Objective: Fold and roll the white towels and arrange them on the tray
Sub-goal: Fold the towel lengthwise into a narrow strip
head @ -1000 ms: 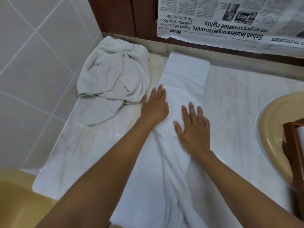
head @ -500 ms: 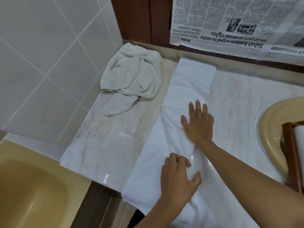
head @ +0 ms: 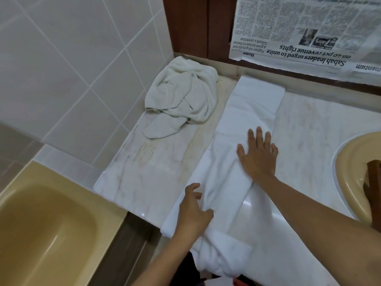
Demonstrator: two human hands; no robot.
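A long white towel (head: 249,112) lies folded lengthwise on the marble counter (head: 156,168), its near end hanging bunched over the front edge. My right hand (head: 257,155) lies flat with fingers spread on the towel's middle. My left hand (head: 192,211) rests on the towel's near left part with curved fingers, its thumb against a fold; a grip cannot be made out. A crumpled off-white towel (head: 183,96) sits in the back left corner. The dark wooden tray (head: 374,182) shows only as a sliver at the right edge.
A yellow basin (head: 346,162) is sunk in the counter at right, with the tray over it. A yellow bathtub (head: 41,230) lies lower left beyond the counter's end. Tiled wall on the left; newspaper (head: 305,32) covers the back wall.
My left hand has drawn back from the towel's middle to its near left part. My right hand has stayed pressed on the towel. The view has shifted left, showing the bathtub.
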